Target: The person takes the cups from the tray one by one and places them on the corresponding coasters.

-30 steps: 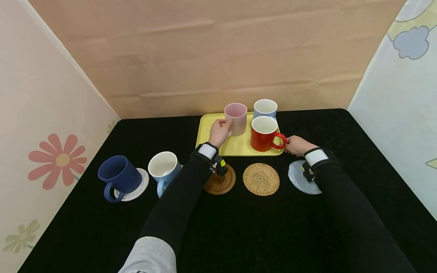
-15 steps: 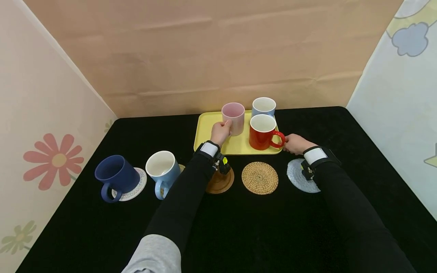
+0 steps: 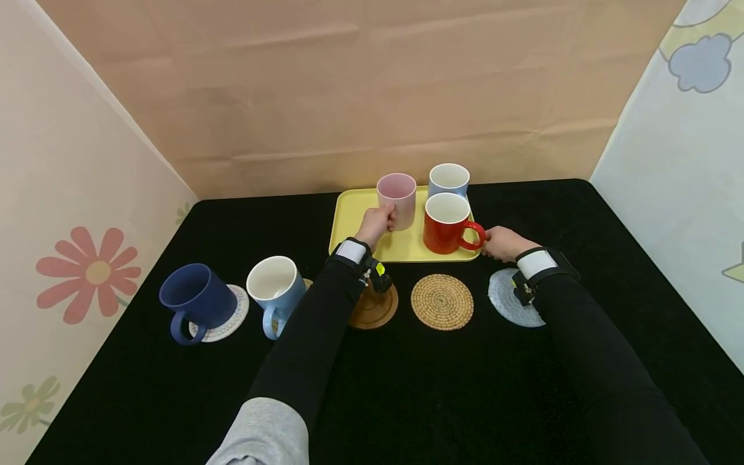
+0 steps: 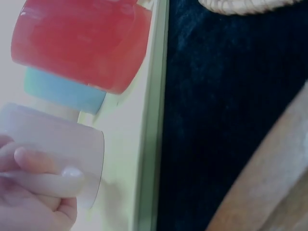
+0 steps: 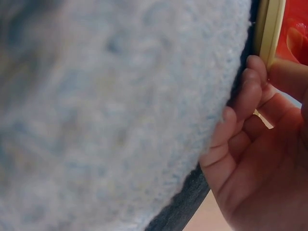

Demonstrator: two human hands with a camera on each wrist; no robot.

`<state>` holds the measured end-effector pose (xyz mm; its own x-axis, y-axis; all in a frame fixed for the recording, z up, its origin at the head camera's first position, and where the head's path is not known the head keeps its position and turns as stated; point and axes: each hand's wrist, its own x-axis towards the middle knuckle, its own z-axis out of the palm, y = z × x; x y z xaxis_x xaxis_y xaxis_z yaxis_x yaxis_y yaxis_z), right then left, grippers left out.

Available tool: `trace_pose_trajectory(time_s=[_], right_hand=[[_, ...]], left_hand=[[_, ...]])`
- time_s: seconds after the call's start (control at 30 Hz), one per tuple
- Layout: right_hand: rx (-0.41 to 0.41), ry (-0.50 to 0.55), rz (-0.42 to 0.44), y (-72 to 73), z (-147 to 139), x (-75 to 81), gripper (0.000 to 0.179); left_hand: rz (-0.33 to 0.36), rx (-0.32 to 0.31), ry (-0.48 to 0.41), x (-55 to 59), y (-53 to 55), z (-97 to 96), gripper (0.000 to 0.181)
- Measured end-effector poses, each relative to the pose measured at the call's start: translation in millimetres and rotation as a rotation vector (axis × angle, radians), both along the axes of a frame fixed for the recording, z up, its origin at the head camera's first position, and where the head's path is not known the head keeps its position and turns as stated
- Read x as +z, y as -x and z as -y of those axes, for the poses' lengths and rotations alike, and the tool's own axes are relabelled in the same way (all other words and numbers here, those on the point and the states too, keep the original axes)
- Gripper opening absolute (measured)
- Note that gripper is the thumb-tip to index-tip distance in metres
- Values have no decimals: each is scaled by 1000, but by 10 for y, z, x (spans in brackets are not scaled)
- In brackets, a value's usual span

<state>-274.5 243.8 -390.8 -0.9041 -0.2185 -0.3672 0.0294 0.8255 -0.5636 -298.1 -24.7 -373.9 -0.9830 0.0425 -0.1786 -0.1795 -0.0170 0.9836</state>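
Observation:
My left hand (image 3: 374, 225) grips the handle of the pink mug (image 3: 403, 205), thumb along the handle's top in the left wrist view (image 4: 48, 185). This mug stands upright on the yellow tray (image 3: 351, 210). My right hand (image 3: 504, 244) pinches the tray's right front corner, with the thumb over the rim and fingers curled beneath in the right wrist view (image 5: 274, 159). A red mug (image 3: 440, 234) stands on the tray close by, its handle pointing toward my right hand. Behind it is a light blue mug (image 3: 449, 179) with a white inside, partly hidden.
In front of the tray lie a brown wooden coaster (image 3: 372, 313), a woven straw coaster (image 3: 442, 302) and a grey-blue coaster (image 3: 511, 300). At left, a navy mug (image 3: 194, 297) stands on a white coaster (image 3: 235, 316), beside another light blue mug (image 3: 279, 297). A paper wall rises behind.
My left fingers have curled more closely round the pink mug's handle. The head view has shifted slightly; the mugs, tray and right hand keep their places.

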Motion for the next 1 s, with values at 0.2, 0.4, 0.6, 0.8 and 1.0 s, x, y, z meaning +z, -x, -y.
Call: trace_pose_trajectory(time_s=[0.2, 0.4, 0.6, 0.8, 1.0], right_hand=[[0, 3, -2, 5, 10, -3, 19], [7, 5, 7, 6, 28, -18, 19], [9, 2, 10, 17, 30, -23, 19], [10, 5, 7, 37, 2, -27, 19], [17, 7, 9, 45, -2, -37, 19]], left_hand=[[3, 51, -27, 20, -11, -50, 35], [-52, 114, 71, -6, -95, -108, 31], [-103, 149, 48, -36, -199, -127, 31], [-126, 129, -50, 15, -321, -97, 37], [-135, 91, -124, 103, -558, -12, 36]])
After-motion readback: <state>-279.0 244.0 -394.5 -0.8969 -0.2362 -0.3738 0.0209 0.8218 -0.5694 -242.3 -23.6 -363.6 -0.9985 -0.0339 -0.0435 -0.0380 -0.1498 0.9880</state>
